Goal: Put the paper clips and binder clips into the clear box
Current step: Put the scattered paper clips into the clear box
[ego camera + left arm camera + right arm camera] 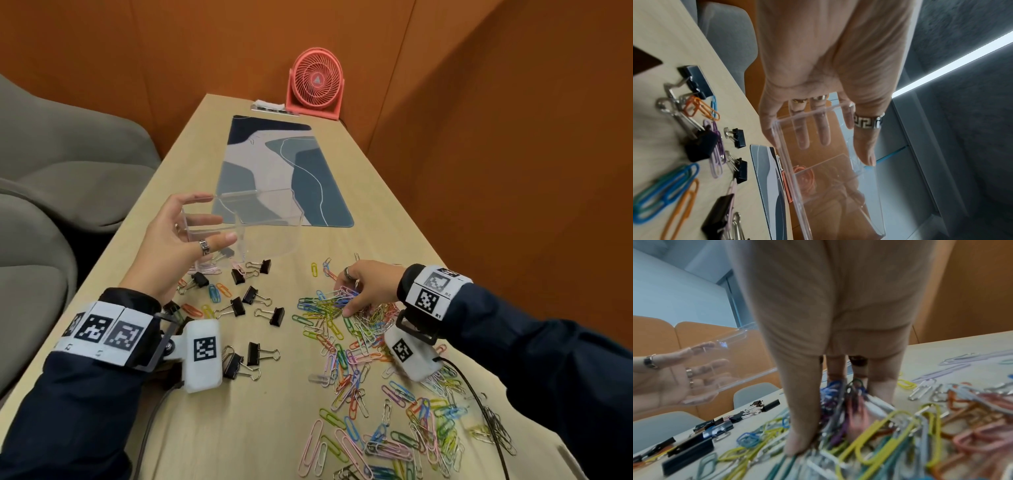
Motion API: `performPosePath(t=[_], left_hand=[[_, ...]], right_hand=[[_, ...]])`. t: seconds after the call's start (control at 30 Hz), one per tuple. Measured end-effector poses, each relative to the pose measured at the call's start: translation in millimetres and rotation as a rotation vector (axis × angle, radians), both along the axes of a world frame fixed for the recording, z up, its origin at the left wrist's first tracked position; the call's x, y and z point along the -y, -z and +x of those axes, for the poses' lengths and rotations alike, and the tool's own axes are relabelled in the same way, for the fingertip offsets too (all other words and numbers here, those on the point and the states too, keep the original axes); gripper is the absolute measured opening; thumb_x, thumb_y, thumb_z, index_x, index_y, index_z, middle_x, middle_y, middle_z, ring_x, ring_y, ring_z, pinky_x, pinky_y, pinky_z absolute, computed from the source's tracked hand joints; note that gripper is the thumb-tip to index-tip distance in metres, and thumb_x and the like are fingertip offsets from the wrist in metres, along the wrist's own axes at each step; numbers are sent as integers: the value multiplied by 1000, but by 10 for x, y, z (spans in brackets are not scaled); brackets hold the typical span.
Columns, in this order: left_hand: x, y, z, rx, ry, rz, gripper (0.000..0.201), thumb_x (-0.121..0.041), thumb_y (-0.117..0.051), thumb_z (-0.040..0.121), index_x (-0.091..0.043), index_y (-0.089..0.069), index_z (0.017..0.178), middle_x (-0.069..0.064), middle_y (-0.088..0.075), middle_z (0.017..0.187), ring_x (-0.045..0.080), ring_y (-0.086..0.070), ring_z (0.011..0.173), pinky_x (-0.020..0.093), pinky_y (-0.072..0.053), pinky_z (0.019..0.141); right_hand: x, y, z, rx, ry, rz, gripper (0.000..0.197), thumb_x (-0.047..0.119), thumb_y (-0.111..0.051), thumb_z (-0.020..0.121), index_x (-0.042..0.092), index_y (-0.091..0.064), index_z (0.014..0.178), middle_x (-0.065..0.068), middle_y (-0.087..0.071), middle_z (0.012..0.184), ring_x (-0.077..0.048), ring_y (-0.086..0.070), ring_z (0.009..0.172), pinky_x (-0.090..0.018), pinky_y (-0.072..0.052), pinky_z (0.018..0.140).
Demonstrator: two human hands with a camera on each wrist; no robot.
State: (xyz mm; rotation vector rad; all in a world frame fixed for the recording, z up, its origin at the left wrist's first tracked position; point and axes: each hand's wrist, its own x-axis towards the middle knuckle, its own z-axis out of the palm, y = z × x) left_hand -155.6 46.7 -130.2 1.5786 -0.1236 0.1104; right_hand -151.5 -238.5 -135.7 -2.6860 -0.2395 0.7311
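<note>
**Box lifted at the left, fingers in the clip pile at the right**

On the pale wood table [342,246], seen from your head, your left hand [178,240] holds the clear box [253,222] by one end wall, thumb on the near side and straight fingers behind the hard, see-through plastic. The box hangs tilted above the table edge of a blue and grey patterned mat [284,171]. Black binder clips [239,305] with wire handles lie scattered under and beside it. Your right hand [370,284] reaches down into a tangled heap of coloured wire paper clips [346,342], fingers curled around a bunch. A coral fan [317,84] stands at the far end.

From your left wrist, the fingers [820,129] show flat through the box wall [818,178], and the ringed thumb lies on its outside. Binder clips [696,81] and paper clips [666,186] lie on the table to the side.

From your right wrist, the picture is blurred. Thumb and fingers close narrowly on blue and purple paper clips [838,394]; yellow and green ones [890,434] crowd the foreground. The box [731,356] hangs well apart, off to the side.
</note>
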Motion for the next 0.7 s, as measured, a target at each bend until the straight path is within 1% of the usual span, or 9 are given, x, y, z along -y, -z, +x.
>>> performPosePath(t=[0.1, 0.17, 0.23, 0.33, 0.43, 0.5, 0.6, 0.67, 0.7], left_hand=[[5, 3, 1, 3, 12, -3, 61, -23, -77, 57, -39, -53, 110, 6, -64, 113, 18, -64, 101, 43, -53, 85], [0, -2, 0, 3, 17, -5, 60, -22, -77, 57, -39, -53, 110, 6, -64, 112, 18, -64, 101, 43, -53, 84], [-6, -6, 0, 2, 21, -10, 60, -21, -76, 57, -39, -53, 109, 6, -64, 111, 17, -65, 100, 41, -53, 82], [-1, -7, -1, 5, 36, -14, 60, -19, -75, 57, -37, -53, 109, 6, -64, 111, 15, -66, 95, 38, -54, 78], [13, -3, -6, -15, 49, -10, 58, -19, -75, 56, -37, -54, 107, 7, -64, 109, 19, -67, 91, 46, -54, 83], [23, 1, -10, -30, 68, 3, 58, -20, -78, 55, -38, -55, 105, 7, -65, 109, 24, -67, 94, 53, -52, 88], [34, 14, -5, -47, 91, 33, 63, -20, -86, 53, -40, -56, 104, 7, -66, 109, 28, -66, 100, 53, -52, 86], [45, 21, -1, -55, 96, 34, 59, -21, -82, 54, -40, -56, 104, 6, -66, 108, 29, -65, 101, 53, -53, 86], [53, 25, 0, -59, 98, 35, 57, -21, -79, 55, -40, -57, 104, 6, -67, 107, 29, -65, 101, 53, -53, 86]], right_hand=[[5, 14, 24, -4, 60, 36, 22, 14, -75, 77, 8, -62, 94, 1, -61, 72, -4, -59, 48, -17, -53, 50], [10, 6, 41, 12, 78, 46, 15, 14, -75, 77, 9, -63, 85, 0, -62, 71, -8, -60, 52, -15, -52, 50], [17, -15, 42, 19, 115, 77, 19, 12, -75, 77, 4, -66, 91, -2, -63, 75, -6, -59, 55, -13, -50, 49], [47, -95, 63, 92, 121, 57, 26, 17, -77, 75, 3, -67, 93, 4, -61, 65, 3, -55, 43, -12, -49, 51], [62, -322, 119, 152, 150, 170, 33, 13, -74, 77, -6, -65, 102, 0, -62, 67, 0, -58, 46, -14, -53, 56], [36, -547, 159, 209, 145, 238, 32, 12, -73, 78, -4, -65, 105, -4, -64, 71, -3, -59, 50, -13, -53, 57], [-83, -864, 228, 309, 125, 338, 29, 11, -74, 76, -2, -67, 101, -2, -66, 65, -1, -59, 47, -13, -53, 56], [-208, -987, 291, 335, 120, 407, 28, 9, -75, 75, -3, -67, 99, 4, -67, 58, -3, -60, 48, -15, -53, 54], [-288, -1018, 315, 331, 115, 432, 29, 8, -75, 75, -4, -66, 100, 3, -68, 62, -6, -62, 54, -18, -55, 57]])
